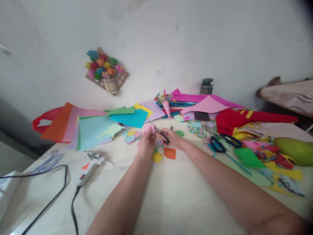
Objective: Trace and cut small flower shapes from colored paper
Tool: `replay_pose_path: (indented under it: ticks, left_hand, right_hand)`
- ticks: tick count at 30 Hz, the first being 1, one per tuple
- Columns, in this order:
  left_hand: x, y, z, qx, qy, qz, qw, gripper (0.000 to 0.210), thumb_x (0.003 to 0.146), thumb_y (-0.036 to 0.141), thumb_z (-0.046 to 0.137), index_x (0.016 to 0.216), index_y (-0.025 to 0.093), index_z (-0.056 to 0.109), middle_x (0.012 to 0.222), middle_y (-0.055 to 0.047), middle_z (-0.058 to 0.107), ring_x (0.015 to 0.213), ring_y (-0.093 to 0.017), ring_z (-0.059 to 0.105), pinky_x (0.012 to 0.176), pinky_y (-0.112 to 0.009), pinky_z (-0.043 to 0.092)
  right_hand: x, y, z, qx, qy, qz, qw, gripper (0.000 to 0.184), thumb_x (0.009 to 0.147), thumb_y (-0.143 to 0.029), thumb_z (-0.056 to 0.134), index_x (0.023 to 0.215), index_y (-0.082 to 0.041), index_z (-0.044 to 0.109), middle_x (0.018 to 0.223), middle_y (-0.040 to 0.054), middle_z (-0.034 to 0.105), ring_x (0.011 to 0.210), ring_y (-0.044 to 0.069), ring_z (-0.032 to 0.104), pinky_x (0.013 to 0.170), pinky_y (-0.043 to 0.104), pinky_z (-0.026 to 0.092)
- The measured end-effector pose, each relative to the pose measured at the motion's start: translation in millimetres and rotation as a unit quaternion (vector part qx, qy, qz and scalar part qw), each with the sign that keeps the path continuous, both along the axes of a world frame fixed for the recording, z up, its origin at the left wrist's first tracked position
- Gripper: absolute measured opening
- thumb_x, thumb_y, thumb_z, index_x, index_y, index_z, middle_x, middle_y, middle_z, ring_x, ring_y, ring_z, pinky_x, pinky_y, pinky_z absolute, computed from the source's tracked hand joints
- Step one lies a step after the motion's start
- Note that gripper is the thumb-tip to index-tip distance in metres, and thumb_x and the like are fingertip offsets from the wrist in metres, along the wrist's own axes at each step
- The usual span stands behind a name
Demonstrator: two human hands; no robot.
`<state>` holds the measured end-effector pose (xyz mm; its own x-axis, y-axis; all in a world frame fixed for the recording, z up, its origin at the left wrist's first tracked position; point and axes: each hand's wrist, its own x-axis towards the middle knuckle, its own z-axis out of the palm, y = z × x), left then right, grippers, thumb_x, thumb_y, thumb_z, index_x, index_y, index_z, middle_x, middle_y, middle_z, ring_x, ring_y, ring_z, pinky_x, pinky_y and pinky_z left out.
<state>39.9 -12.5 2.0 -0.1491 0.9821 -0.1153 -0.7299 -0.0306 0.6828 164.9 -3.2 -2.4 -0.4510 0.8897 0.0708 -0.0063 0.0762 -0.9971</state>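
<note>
In the middle of the table, my left hand (147, 142) pinches a small pink paper piece (149, 128). My right hand (172, 138) is closed on a pair of scissors (163, 135) with dark handles. The blades point up and left, right beside the pink paper; whether they touch it I cannot tell. Just below my hands lie a yellow paper circle (157, 157) and an orange paper piece (169, 153). Several cut circles (133, 137) in pink, yellow and blue are grouped left of my left hand. A green circle (179, 133) rests beyond my right hand.
Coloured paper sheets (95, 130) spread at back left. A glue gun (91, 168) with a black cord lies at left. Larger scissors (225, 142), scraps and a green fruit (293, 150) are at right. A pink paper cone with flowers (166, 107) leans near the wall.
</note>
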Motion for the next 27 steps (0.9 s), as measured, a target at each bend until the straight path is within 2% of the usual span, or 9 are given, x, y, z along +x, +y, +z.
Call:
replay_pose_path:
  ticks: [7, 18, 27]
  left_hand:
    - [0.8, -1.1, 0.1, 0.007, -0.002, -0.004, 1.0, 0.006, 0.078, 0.013, 0.054, 0.078, 0.015, 0.059, 0.068, -0.003, 0.067, 0.06, -0.011, 0.064, 0.055, -0.018, 0.049]
    - [2.0, -0.5, -0.7, -0.008, -0.003, 0.008, 1.0, 0.002, 0.075, 0.015, 0.059, 0.077, 0.016, 0.059, 0.069, -0.003, 0.067, 0.062, -0.011, 0.064, 0.056, -0.018, 0.049]
    - [-2.1, 1.1, -3.0, 0.025, 0.025, -0.004, 0.999, 0.011, 0.072, 0.02, 0.064, 0.08, 0.014, 0.06, 0.069, -0.003, 0.067, 0.061, -0.011, 0.064, 0.058, -0.019, 0.049]
  right_hand:
    - [-0.1, -0.9, 0.9, 0.006, -0.011, 0.004, 1.0, 0.029, 0.074, -0.045, 0.058, 0.081, -0.018, 0.049, 0.051, -0.0048, 0.051, 0.04, 0.007, 0.044, 0.04, 0.019, 0.037]
    - [-2.4, -1.4, 1.0, 0.008, 0.001, -0.012, 1.0, 0.028, 0.069, -0.041, 0.063, 0.079, -0.018, 0.049, 0.049, -0.0061, 0.048, 0.041, 0.008, 0.042, 0.039, 0.02, 0.035]
    - [-1.0, -1.2, 0.8, 0.007, 0.002, -0.005, 1.0, 0.026, 0.068, -0.037, 0.063, 0.078, -0.018, 0.049, 0.047, -0.0073, 0.046, 0.038, 0.007, 0.04, 0.038, 0.02, 0.032]
